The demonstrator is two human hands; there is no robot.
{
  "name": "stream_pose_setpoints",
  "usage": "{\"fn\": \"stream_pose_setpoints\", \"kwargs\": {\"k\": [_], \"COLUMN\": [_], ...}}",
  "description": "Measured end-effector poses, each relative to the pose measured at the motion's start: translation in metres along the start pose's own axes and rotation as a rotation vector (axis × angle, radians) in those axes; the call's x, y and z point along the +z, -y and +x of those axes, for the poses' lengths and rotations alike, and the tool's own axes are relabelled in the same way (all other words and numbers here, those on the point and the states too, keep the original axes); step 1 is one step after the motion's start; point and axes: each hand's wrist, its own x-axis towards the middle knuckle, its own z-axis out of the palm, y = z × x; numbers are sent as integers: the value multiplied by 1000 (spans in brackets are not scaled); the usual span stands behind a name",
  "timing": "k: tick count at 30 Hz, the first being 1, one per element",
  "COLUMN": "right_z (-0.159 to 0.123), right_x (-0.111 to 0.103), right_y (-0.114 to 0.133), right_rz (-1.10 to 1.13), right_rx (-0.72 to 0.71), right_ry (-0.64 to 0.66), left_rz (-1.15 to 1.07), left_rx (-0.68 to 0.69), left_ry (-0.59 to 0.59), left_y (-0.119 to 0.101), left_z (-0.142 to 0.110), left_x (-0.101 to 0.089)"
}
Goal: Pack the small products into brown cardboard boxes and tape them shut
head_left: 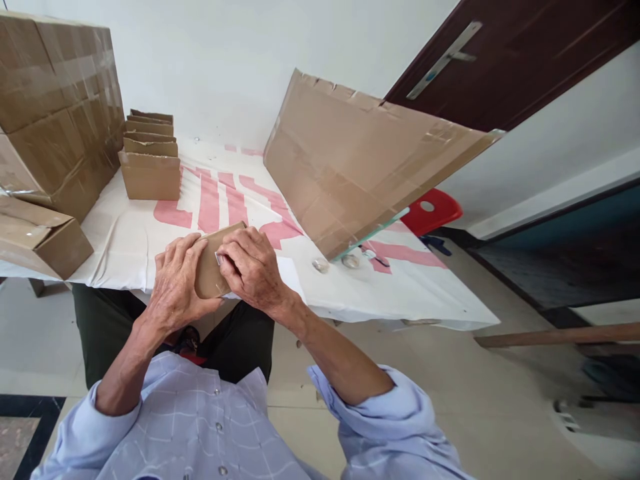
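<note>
A small brown cardboard box lies at the table's front edge, between my two hands. My left hand grips the box from its left side, the fingers over its far left edge and the thumb along the near edge. My right hand is closed over the right part of the box. A tiny light, metallic-looking edge shows at its fingertips, too small to name. White paper lies partly hidden beside my right wrist.
Stacked large cartons, another carton and several upright open small boxes stand left. A large cardboard sheet leans at the right. Clear tape rolls lie before it, on a white cloth. A red stool stands beyond.
</note>
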Motion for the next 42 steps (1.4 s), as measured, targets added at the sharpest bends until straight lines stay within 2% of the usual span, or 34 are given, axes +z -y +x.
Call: {"fn": "stream_pose_setpoints", "kwargs": {"k": [6, 12, 21, 26, 31, 42], "right_z": [-1, 2, 7, 7, 2, 3], "right_x": [3, 2, 3, 3, 4, 4], "right_y": [-1, 1, 3, 3, 2, 4], "right_rz": [-20, -17, 10, 24, 32, 16], "right_rx": [-17, -12, 9, -24, 17, -3], "right_ry": [-22, 21, 94, 79, 49, 55], "left_rz": [-8, -6, -22, -26, -20, -8], "left_rx": [-1, -21, -43, -34, -34, -35], "left_ry": [-9, 24, 1, 6, -3, 3], "left_y": [0, -2, 0, 1, -1, -2], "left_z": [-1, 0, -3, -4, -3, -4], "left_x": [2, -2, -2, -2, -1, -2]}}
